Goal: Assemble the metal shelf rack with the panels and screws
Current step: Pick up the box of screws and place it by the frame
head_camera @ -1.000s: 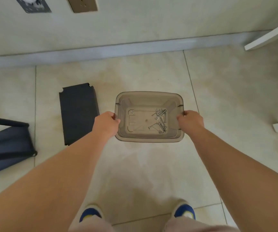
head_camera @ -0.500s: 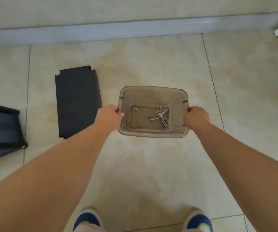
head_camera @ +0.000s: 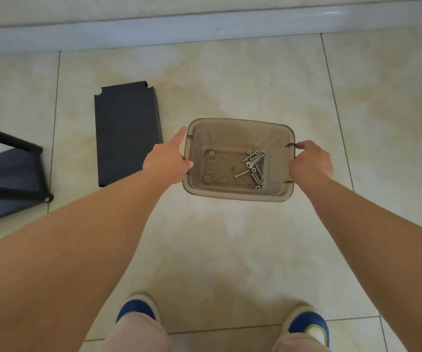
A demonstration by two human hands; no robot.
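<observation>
Holding screws (head_camera: 254, 168), most of them heaped toward the right end, plus one lone nut or washer near the left end: a translucent tub (head_camera: 238, 194), carried low over the tile floor (head_camera: 230, 250), long axis running left to right straight ahead between both arms. Gripping the tub's right rim, fingers curled tight round the notched edge: right hand (head_camera: 310, 160). Loosening at the left rim: left hand (head_camera: 168, 158), forefinger stretched straight along the tub's outer wall, thumb tip resting just inside the rim, other fingers hidden, so more a steadying touch than a clasp. Lying flat just left of the left hand, long axis pointing away toward the baseboard (head_camera: 205, 24), notched corners at the far end: dark panel (head_camera: 127, 133), apart from the tub, near edge hidden behind the left forearm. Farther left, partly cut by the frame edge: rack (head_camera: 9, 174), dark tube and shelf joined at a corner, apparently part-built. Below, two blue shoes (head_camera: 136, 309) planted on the tiles. Judged from this: tub probably about to be set down, left hand nearer the panel and likelier to take it; weight sitting on the right-hand side, so tilt toward the slackened left grip worth watching.
</observation>
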